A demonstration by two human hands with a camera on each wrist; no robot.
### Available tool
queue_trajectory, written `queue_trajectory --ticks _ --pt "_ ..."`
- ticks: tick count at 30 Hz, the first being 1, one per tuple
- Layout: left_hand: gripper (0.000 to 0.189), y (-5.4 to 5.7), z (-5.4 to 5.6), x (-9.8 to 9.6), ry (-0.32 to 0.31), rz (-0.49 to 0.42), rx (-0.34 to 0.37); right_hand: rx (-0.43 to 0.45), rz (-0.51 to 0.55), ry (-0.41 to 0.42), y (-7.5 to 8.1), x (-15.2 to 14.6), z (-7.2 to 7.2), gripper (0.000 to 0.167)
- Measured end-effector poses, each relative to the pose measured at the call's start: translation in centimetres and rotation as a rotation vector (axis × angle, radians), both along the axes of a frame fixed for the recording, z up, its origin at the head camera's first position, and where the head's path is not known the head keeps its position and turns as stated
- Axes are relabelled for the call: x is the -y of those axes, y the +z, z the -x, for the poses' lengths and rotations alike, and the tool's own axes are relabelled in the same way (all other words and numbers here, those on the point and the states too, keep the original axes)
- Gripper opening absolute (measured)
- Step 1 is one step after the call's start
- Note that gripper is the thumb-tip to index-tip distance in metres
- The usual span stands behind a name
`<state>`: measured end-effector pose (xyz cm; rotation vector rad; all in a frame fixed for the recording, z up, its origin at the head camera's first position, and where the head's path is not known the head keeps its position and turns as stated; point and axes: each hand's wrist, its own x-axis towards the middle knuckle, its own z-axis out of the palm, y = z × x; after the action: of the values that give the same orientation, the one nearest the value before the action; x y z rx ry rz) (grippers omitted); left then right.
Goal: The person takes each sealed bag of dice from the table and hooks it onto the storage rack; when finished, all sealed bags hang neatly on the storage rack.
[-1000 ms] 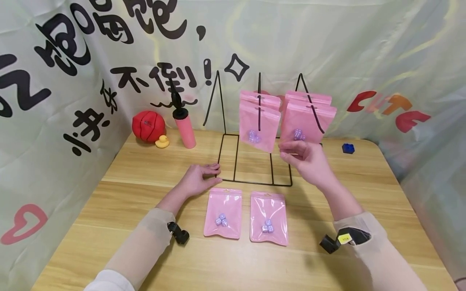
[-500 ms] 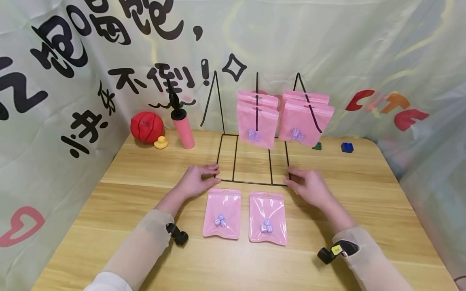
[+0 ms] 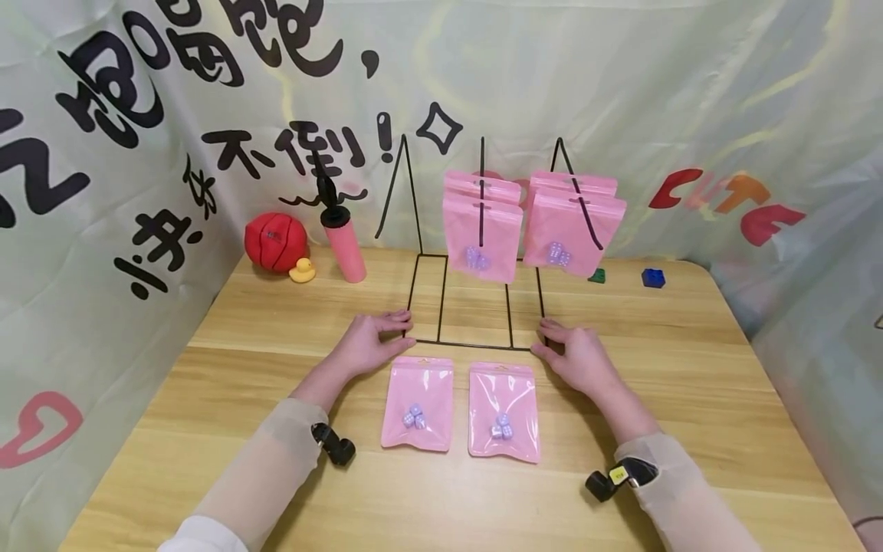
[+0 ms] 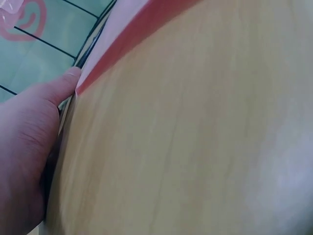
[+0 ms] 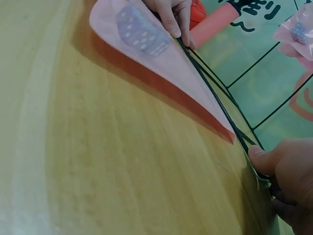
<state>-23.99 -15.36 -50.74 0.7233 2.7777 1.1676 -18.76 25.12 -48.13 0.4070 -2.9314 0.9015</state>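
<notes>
A black wire display rack [image 3: 476,345] stands on the table, its prongs angled up. My left hand [image 3: 369,341] grips the rack's front left corner, thumb at the front and fingers along the side wire. At the front right corner my right hand [image 3: 581,359] pinches the frame the same way; the right wrist view shows its thumb [image 5: 264,157] against the wire. Pink zip bags of dice hang on the middle prong, the front one [image 3: 498,230] over another, and likewise on the right prong [image 3: 548,222]. The left prong [image 3: 389,188] bears no bag.
Two pink bags, left [image 3: 417,387] and right [image 3: 502,391], lie flat before the rack with purple dice inside. Behind at left are a red ball [image 3: 276,241], a yellow duck [image 3: 302,271] and a pink hand pump [image 3: 346,253]. Green [image 3: 597,276] and blue [image 3: 653,277] toy bricks sit at right.
My right hand has come down from beside the hanging right bags to the rack's front right corner. The left hand has stayed on its corner. The view has shifted slightly.
</notes>
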Motion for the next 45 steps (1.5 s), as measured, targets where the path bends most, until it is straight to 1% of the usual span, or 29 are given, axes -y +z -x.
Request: queue_trajectory --ticks 4,6,9,12,15,18,21,27,32,36,40,42,45 --pt "0.043 0.2 -0.1 0.3 -0.003 0.000 0.031 0.021 -0.011 -0.007 -0.2 0.3 0.2 0.045" --pt "0.046 0.4 -0.2 0.6 -0.010 -0.011 0.049 0.030 -0.006 -0.006 -0.2 0.4 0.3 0.046" --pt "0.050 1.1 -0.5 1.0 -0.020 -0.023 0.064 0.042 0.008 -0.012 -0.2 0.4 0.3 0.046" --pt "0.049 2.0 -1.1 1.3 -0.025 -0.031 0.052 0.048 0.009 -0.018 -0.1 0.2 0.2 0.046" --pt "0.046 3.0 -2.0 1.5 -0.010 -0.055 0.054 0.050 -0.001 -0.024 -0.1 0.1 0.0 0.045" --pt "0.042 3.9 -3.2 1.4 0.010 -0.101 0.082 0.049 -0.007 -0.030 -0.2 0.0 0.0 0.044" --pt "0.038 4.6 -4.3 1.2 0.023 -0.134 0.109 0.050 -0.008 -0.034 -0.3 -0.1 0.0 0.044" --pt "0.036 5.7 -6.5 0.5 0.068 -0.133 0.158 0.041 -0.010 -0.032 -0.3 0.0 0.0 0.043" --pt "0.039 5.9 -7.5 0.3 0.124 -0.091 0.195 0.040 -0.013 -0.034 -0.3 0.2 0.1 0.043" --pt "0.037 5.7 -8.1 0.4 0.206 -0.048 0.223 0.046 -0.013 -0.036 -0.4 0.2 0.2 0.043" --pt "0.033 5.5 -8.9 0.5 0.284 -0.009 0.314 0.054 -0.012 -0.040 -0.4 0.2 0.2 0.043" --pt "0.030 5.5 -9.3 0.4 0.301 0.010 0.361 0.056 -0.009 -0.043 -0.3 0.2 0.2 0.043" --pt "0.027 5.5 -9.7 0.2 0.312 0.002 0.420 0.057 -0.005 -0.046 -0.3 0.2 0.1 0.043"
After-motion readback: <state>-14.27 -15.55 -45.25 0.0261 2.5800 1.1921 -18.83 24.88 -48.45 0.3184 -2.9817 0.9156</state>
